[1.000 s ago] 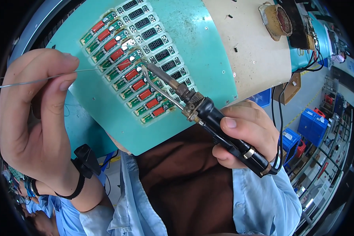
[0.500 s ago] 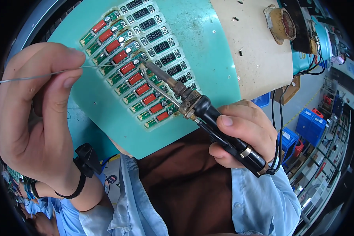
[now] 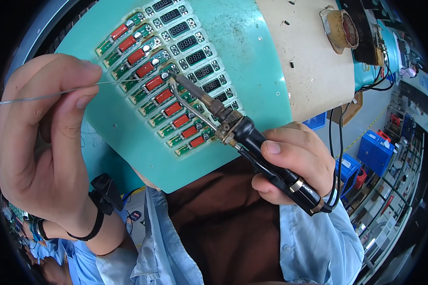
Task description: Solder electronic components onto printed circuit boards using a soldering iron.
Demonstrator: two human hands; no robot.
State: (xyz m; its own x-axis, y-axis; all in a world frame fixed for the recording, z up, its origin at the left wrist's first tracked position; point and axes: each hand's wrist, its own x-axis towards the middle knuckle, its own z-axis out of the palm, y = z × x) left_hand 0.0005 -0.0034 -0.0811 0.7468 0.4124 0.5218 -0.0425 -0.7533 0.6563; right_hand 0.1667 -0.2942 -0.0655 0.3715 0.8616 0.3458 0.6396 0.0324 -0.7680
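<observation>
Between thumb and forefinger, my left hand (image 3: 52, 128) pinches a thin silvery solder wire (image 3: 38, 98) that stretches right toward the circuit boards. My right hand (image 3: 297, 159) grips the black handle of a soldering iron (image 3: 252, 137), which has a thin metal guide tube along its shaft. The iron's tip rests at or just above a board near the middle of the row; exact contact cannot be made out. Each green circuit board (image 3: 136, 98) carries a red block component (image 3: 154, 83) and a small round part. Black digit displays (image 3: 195, 58) line the boards' right side, all set in a teal fixture plate (image 3: 176, 173).
A beige panel (image 3: 314, 90) with small dark bits borders the plate on the right. Beyond it stand a round tan holder (image 3: 340, 29) and black cables (image 3: 340, 142). Blue crates (image 3: 374, 151) and a rack are farther right. Another person's blue sleeve (image 3: 76, 259) shows at lower left.
Almost nothing differs. My left hand and the wire have shifted very slightly left; the iron stays at nearly the same spot on the boards.
</observation>
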